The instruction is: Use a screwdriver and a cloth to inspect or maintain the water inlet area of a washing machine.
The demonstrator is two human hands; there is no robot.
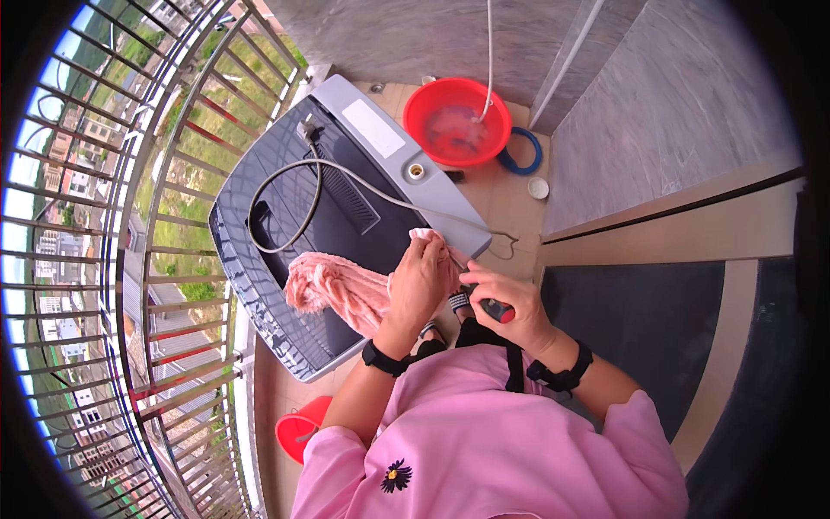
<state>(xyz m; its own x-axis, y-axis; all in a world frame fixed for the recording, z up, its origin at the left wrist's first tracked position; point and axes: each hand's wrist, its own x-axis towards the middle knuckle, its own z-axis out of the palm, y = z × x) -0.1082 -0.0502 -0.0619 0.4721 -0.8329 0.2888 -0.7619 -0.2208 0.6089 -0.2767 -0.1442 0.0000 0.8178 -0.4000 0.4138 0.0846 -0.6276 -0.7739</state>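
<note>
A fluffy pink cloth lies over the near part of a grey and dark washing machine lid. My left hand is closed on a bunched end of the cloth, lifting it near the machine's right edge. Just right of it, my right hand is closed round a tool with a black and red handle; its working end meets the cloth near my left fingers and is too hidden to identify. A looped grey cord with a plug lies on the lid, beyond the cloth.
A red basin with water and a white hose stands at the back, beside a blue ring and a small white cup. A red bucket is at lower left. Railings run along the left; a marble-patterned wall and dark door are right.
</note>
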